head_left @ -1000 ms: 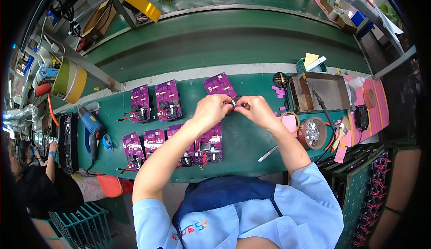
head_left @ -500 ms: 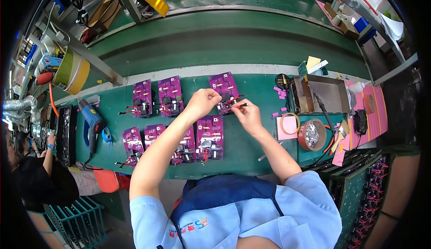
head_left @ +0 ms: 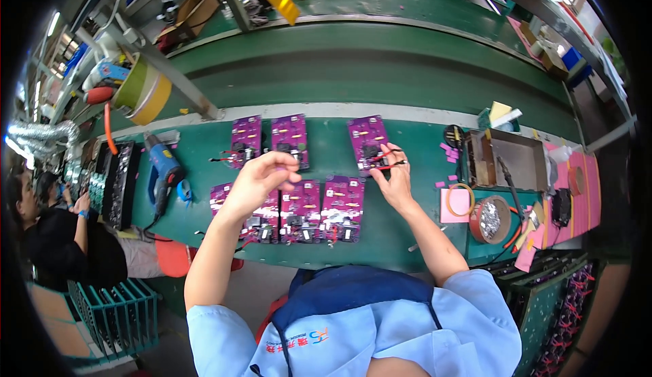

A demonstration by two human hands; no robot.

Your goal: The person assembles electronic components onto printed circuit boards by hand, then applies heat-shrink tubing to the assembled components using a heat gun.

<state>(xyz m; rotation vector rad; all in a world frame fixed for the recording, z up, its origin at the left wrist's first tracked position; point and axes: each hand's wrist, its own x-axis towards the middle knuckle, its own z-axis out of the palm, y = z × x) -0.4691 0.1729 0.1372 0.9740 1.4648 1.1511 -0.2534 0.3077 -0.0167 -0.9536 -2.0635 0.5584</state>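
Observation:
A purple circuit board with a dark component block and red and black wires lies alone in the far row. My right hand is at its near right corner, thumb and fingers closed around the edge beside the wires. My left hand hovers over the boards to the left, fingers loosely bent and apart, with nothing visible in them. Two similar boards lie beyond it. A near row of several boards is partly covered by my left hand and forearm.
A blue heat gun and a blue tape roll lie left. To the right are a metal tray, a round tin of metal shavings, a soldering iron and a tan ring on pink paper. A co-worker sits far left.
The view has shifted, moving the scene rightward. My left hand has drawn away from the far board, leftward, and its pinch has loosened. My right hand has gone from pinching a wire to the board's edge.

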